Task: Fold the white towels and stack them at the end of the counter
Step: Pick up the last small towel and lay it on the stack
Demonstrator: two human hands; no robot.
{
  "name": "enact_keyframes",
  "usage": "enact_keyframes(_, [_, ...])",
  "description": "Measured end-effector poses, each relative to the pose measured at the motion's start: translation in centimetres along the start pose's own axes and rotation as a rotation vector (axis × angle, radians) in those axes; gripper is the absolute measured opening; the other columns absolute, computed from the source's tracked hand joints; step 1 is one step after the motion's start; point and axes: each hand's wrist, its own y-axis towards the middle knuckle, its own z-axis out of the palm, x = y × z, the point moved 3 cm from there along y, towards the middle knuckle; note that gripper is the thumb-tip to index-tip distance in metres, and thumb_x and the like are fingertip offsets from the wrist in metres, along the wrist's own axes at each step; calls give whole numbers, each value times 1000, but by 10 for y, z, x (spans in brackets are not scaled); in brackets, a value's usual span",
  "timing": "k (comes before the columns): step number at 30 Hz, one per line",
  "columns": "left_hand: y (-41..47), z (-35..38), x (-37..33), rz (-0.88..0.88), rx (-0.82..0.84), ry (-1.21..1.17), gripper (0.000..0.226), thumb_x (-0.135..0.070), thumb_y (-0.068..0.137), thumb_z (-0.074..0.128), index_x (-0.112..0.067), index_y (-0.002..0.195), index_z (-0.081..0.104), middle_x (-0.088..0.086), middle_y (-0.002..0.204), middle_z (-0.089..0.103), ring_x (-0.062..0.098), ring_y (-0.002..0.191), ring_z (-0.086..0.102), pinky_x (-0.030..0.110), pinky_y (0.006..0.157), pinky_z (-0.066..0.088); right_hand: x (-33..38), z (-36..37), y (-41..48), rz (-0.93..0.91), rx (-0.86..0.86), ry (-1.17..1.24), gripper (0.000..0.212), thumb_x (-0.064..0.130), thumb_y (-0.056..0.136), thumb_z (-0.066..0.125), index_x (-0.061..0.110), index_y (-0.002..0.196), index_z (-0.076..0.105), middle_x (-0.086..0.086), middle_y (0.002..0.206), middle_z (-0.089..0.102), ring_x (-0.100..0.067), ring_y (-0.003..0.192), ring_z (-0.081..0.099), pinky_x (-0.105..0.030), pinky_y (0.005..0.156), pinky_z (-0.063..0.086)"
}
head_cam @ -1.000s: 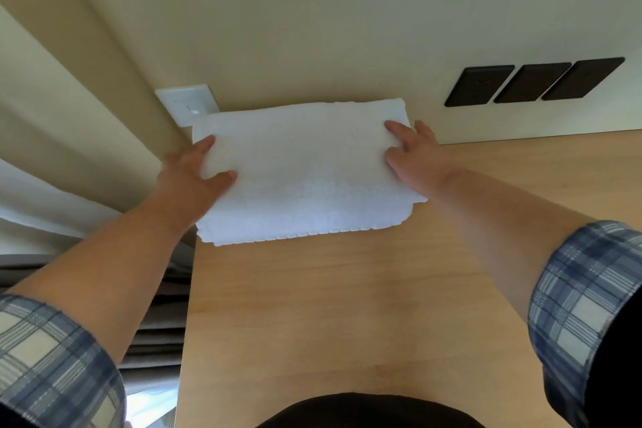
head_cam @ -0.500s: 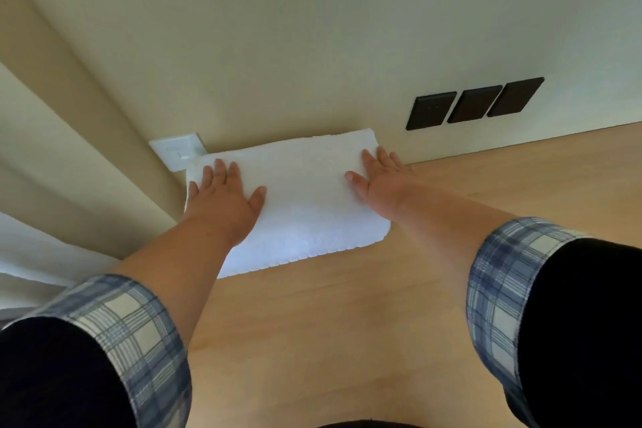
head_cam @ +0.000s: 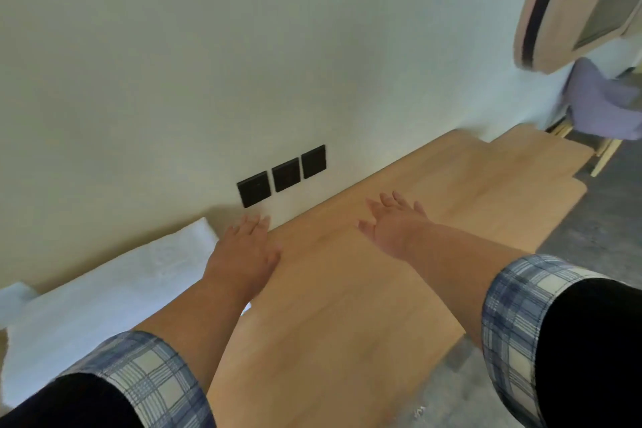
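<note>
— Where's your folded white towel (head_cam: 114, 285)?

— At the left end of the wooden counter (head_cam: 347, 306), flat, with its far edge against the wall (head_cam: 208, 45). Your left forearm crosses its right edge.

— And your hands?

— Your left hand (head_cam: 245, 250) is spread flat, palm down, fingers together, holding nothing — it sits past the towel's right corner, over bare wood. Your right hand (head_cam: 392, 222) is wide too, fingers splayed and empty, further right above the counter (whether it touches the wood, I cannot tell).

— Anything nearby?

— Three black wall plates (head_cam: 283, 174) sit just above the counter — beyond your left fingertips.
</note>
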Motion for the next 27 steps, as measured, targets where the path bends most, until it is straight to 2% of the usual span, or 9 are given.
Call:
enact_keyframes(6, [26,-6,-179,140,-69,-21,69,-56,101,21,-18,158,11,1,165,11,18,151,5,37,122,6,-192,-16,-60,163,-65,50,76,73,95,15,32,159,3,-3,168,-3,-24,153,-12,-54,122,0])
enact_keyframes(14, [33,11,-418,298,-43,-75,69,-57,102,22,-18,158,11,0,165,13,18,151,7,36,122,8,-429,-21,-143,329,-155,70,79,75,93,19,32,158,11,-2,167,6,-25,153,-6,-56,120,3])
enact_keyframes(20, [64,11,-535,392,-31,-60,69,-56,102,21,-18,158,9,1,165,12,18,151,6,37,122,8,-545,-21,-168,422,-187,113,79,71,95,30,29,159,11,-2,167,10,-26,154,-2,-55,120,8])
enact_keyframes(23, [98,16,-578,381,-19,-102,69,-55,102,25,-17,158,11,1,164,15,18,151,8,37,122,9,-589,-22,-155,453,-201,163,80,66,95,40,29,159,11,-3,167,11,-27,154,0,-55,120,10])
enact_keyframes(27, [168,37,-636,319,17,-254,70,-54,101,32,-14,157,18,4,162,23,20,150,15,37,121,15,-646,-28,-113,449,-193,123,83,66,94,42,28,159,8,-4,167,9,-27,154,-1,-54,121,10])
